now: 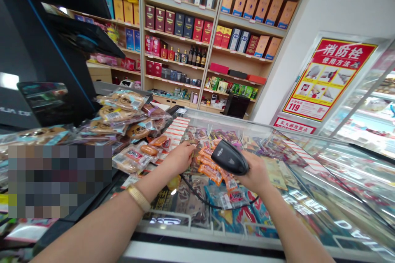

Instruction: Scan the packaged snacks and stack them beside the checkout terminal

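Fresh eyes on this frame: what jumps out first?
Probably the black plastic handheld scanner in the person's right hand, just right of centre and partly covering the orange plastic-wrapped packets in view. Next, the red-and-yellow rectangular poster on the white wall at right. Third, the heap of clear plastic bags with brown contents, left of the person's left hand.

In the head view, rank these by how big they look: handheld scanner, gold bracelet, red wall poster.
Largest to smallest:
1. red wall poster
2. handheld scanner
3. gold bracelet
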Demonstrator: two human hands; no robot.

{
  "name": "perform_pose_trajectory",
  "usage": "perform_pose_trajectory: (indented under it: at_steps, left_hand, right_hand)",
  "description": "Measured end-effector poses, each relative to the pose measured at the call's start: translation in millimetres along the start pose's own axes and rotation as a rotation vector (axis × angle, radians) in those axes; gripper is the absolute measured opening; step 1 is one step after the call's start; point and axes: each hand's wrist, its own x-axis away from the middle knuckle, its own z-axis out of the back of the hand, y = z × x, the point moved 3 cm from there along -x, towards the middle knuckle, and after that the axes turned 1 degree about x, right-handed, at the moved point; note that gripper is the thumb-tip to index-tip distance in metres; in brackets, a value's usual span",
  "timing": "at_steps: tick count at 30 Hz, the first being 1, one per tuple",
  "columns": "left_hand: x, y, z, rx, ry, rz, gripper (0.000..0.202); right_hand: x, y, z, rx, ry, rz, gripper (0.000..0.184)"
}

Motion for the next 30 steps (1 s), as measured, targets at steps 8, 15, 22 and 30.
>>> perform_pose_trajectory:
  at_steps: [8, 15, 22, 30]
  left_hand:
    - [-5.4, -12.6, 19.4, 0.608, 0.251, 0.285, 0.021]
    - [-3.2, -4.6, 38.4, 0.906, 0.326, 0.286, 0.033]
    - [-3.0, 1.7, 44.0, 0.729, 0.435, 0.140, 0.028]
    - [-2.0, 7.1, 42.8, 0.707, 0.380, 0.128, 0.023]
  right_hand:
    - [0.9, 1.1, -0.7, -0.003, -0.008, -0.005, 0.015]
    - [0.4, -1.0, -2.4, -0.011, -0.087, -0.010, 0.017]
    - [2.2, -3.6, -4.8, -0.053, -0.133, 0.016, 0.012]
    - [-1.0, -10.1, -4.0, -0.091, -0.154, 0.019, 0.013]
